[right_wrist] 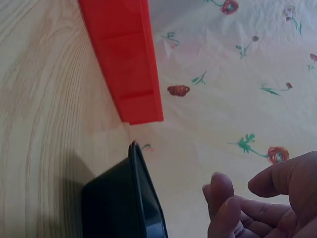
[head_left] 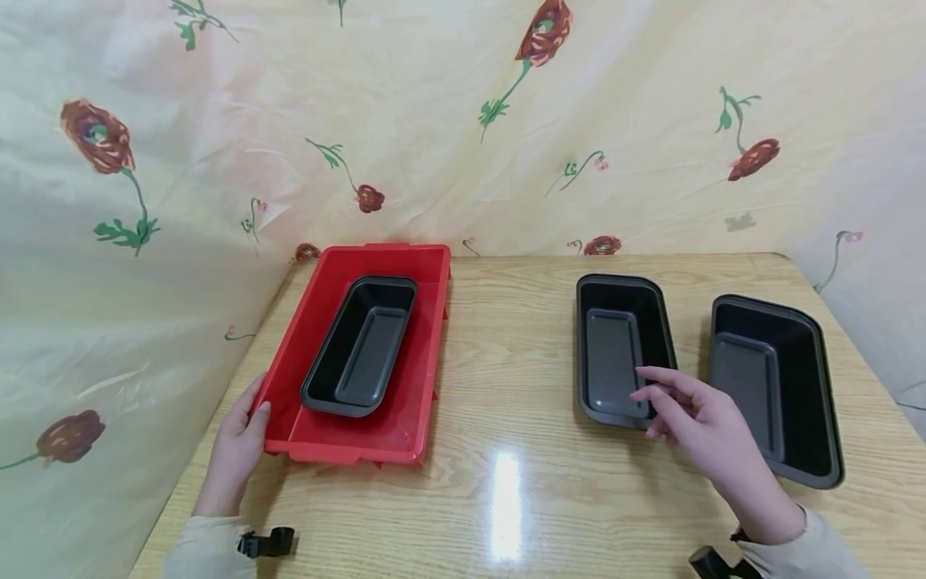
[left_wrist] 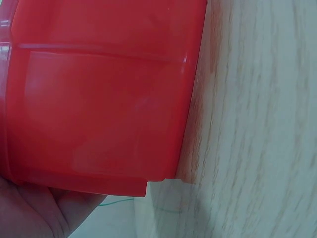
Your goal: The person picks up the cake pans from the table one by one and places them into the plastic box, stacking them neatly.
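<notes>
A red plastic tray (head_left: 304, 426) sits at the left of the table with a black loaf pan (head_left: 372, 358) inside it. My left hand (head_left: 240, 438) grips the tray's near left rim, thumb on top; its other fingers are mostly hidden. On the right, a second black loaf pan (head_left: 613, 354) stands on the table. Over its near right corner hovers my right hand (head_left: 694, 418), fingers loosely bent and holding nothing. In the right wrist view, a gap shows between thumb and fingertips, apart from the black pan (right_wrist: 111, 198). A wider black pan (head_left: 745, 386) lies beside that hand, partly covered by it.
The wooden table (head_left: 514, 362) reaches back to a flowered cloth (head_left: 434, 121) hanging behind and along the left side. Bare wood separates the red tray from the two pans at the right. A bright light reflection falls near the table's front.
</notes>
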`<act>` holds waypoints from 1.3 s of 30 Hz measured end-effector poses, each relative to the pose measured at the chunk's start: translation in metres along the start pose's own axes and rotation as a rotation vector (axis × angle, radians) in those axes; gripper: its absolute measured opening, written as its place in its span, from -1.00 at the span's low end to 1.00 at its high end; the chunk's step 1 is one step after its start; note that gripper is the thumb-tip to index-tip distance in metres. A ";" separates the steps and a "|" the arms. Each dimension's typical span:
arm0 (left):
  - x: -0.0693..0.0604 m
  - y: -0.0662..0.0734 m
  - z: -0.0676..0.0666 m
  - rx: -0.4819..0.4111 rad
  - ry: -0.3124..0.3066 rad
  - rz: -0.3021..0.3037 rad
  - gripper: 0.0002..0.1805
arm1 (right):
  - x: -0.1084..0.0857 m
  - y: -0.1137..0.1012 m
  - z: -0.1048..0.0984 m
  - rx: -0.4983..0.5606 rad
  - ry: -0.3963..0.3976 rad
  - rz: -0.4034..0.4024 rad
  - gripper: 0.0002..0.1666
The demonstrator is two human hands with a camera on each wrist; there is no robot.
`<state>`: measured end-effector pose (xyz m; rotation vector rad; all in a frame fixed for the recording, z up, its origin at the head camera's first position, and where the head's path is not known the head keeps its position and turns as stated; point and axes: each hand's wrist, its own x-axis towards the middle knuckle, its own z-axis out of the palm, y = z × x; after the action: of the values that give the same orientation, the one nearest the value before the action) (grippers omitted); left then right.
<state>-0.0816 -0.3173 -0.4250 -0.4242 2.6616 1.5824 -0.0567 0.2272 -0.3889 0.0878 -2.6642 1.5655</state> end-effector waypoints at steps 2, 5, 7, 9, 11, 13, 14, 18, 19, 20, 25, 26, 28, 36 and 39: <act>0.000 0.000 0.000 0.000 0.002 -0.005 -0.41 | -0.001 0.004 -0.003 -0.059 0.032 0.004 -0.61; -0.001 0.001 0.000 -0.003 0.007 -0.010 -0.41 | -0.002 0.008 -0.007 -0.145 0.063 0.024 -0.62; -0.001 0.001 0.000 -0.003 0.005 -0.016 -0.40 | -0.003 0.010 -0.010 -0.183 0.075 0.034 -0.62; -0.002 0.001 -0.001 -0.002 0.002 -0.016 -0.40 | -0.005 0.011 -0.012 -0.217 0.090 0.041 -0.61; -0.001 0.000 -0.001 0.002 0.001 -0.015 -0.40 | -0.006 0.013 -0.014 -0.245 0.114 0.043 -0.61; -0.001 0.000 -0.001 0.000 0.002 -0.014 -0.40 | -0.006 0.015 -0.015 -0.279 0.141 0.044 -0.60; 0.000 -0.001 -0.001 -0.001 0.003 -0.015 -0.40 | -0.006 0.016 -0.016 -0.295 0.153 0.048 -0.59; 0.001 -0.003 0.000 -0.005 0.003 -0.015 -0.40 | -0.007 0.020 -0.018 -0.355 0.182 0.072 -0.56; 0.001 -0.003 0.000 -0.005 0.002 -0.012 -0.40 | -0.007 0.021 -0.019 -0.364 0.183 0.079 -0.55; 0.001 -0.003 0.000 -0.003 0.003 -0.012 -0.40 | -0.007 0.022 -0.019 -0.373 0.183 0.086 -0.55; 0.001 -0.004 0.000 -0.008 0.003 -0.011 -0.40 | -0.007 0.026 -0.018 -0.401 0.165 0.126 -0.53; 0.001 -0.004 0.001 -0.010 0.001 -0.014 -0.40 | -0.007 0.027 -0.018 -0.408 0.161 0.133 -0.52; 0.001 -0.003 0.001 -0.015 -0.004 -0.018 -0.40 | -0.007 0.028 -0.018 -0.420 0.153 0.140 -0.50; 0.000 -0.001 0.000 -0.012 -0.006 -0.028 -0.40 | -0.005 0.035 -0.017 -0.481 0.099 0.076 -0.42; 0.000 0.000 0.000 -0.012 -0.005 -0.028 -0.40 | -0.004 0.036 -0.016 -0.495 0.060 0.088 -0.34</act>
<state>-0.0812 -0.3175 -0.4250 -0.4553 2.6311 1.5909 -0.0549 0.2592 -0.4129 -0.0959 -2.9466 0.8635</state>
